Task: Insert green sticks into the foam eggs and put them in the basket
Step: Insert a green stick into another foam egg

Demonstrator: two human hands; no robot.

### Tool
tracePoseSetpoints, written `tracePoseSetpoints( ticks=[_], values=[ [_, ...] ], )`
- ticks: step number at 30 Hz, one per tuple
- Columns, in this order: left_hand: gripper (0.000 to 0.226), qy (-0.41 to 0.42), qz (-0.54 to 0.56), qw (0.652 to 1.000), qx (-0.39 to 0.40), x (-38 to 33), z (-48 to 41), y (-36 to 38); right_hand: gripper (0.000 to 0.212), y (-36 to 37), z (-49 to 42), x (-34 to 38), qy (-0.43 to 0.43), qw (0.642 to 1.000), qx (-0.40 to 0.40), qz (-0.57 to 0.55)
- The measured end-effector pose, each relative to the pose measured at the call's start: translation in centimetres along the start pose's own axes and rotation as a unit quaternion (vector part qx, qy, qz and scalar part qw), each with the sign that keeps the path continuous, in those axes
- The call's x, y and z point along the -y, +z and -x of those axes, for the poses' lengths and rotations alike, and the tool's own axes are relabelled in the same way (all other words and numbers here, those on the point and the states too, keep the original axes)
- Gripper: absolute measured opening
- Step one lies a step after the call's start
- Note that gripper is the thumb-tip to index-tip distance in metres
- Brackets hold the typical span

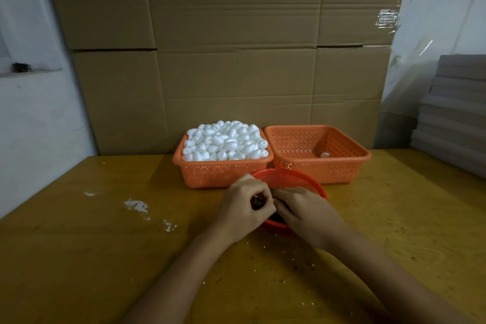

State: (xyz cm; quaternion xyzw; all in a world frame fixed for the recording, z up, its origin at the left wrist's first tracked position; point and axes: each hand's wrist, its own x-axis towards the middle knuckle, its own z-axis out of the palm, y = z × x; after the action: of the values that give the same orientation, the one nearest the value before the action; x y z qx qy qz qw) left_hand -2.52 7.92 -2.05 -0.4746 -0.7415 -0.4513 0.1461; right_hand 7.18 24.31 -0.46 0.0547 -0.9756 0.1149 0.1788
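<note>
Stick-picking stage: my left hand (244,205) pinches green sticks (257,201) over the red bowl (289,175), my right hand (305,213) curls in, grip unclear; next, I judge, an egg (226,145) needs fetching.

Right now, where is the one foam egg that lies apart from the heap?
In the head view, the egg lies alone in the right orange basket, beside the full basket.

Bare forearms (184,265), bare left grip (246,205), right grip (305,214)
</note>
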Motion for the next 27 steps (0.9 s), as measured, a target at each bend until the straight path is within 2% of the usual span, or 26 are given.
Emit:
tracePoseSetpoints(
  ticks=[4,7,9,12,14,16,19,27],
  values=[
    [0.021,0.021,-0.133,0.980,-0.144,0.1,-1.5,-1.6,0.034,-0.1,0.0,0.1,0.002,1.000,0.018,0.013],
    [0.028,-0.029,-0.230,0.950,-0.209,0.9,-3.1,-3.8,0.035,-0.1,0.0,-0.1,0.013,0.999,0.026,0.012],
    [0.032,-0.081,-0.290,0.936,-0.183,1.8,-4.1,-5.3,0.034,0.0,-0.1,-0.1,0.017,0.999,0.027,0.014],
    [0.034,-0.150,-0.367,0.917,-0.042,3.7,-5.1,-6.6,0.035,0.1,-0.1,-0.1,0.016,0.999,0.025,0.021],
    [0.038,-0.185,-0.377,0.906,0.044,4.6,-5.3,-7.0,0.035,0.1,-0.1,0.0,0.015,0.999,0.024,0.023],
    [0.044,-0.192,-0.388,0.897,0.091,4.9,-5.3,-7.1,0.035,0.1,0.0,0.0,0.014,0.999,0.024,0.023],
    [0.046,-0.189,-0.385,0.899,0.085,4.7,-5.4,-7.0,0.035,0.1,0.0,0.0,0.012,0.999,0.021,0.021],
    [0.048,-0.178,-0.364,0.914,0.005,5.2,-5.7,-6.3,0.034,0.1,0.0,0.1,0.012,0.999,0.019,0.026]
  ],
)
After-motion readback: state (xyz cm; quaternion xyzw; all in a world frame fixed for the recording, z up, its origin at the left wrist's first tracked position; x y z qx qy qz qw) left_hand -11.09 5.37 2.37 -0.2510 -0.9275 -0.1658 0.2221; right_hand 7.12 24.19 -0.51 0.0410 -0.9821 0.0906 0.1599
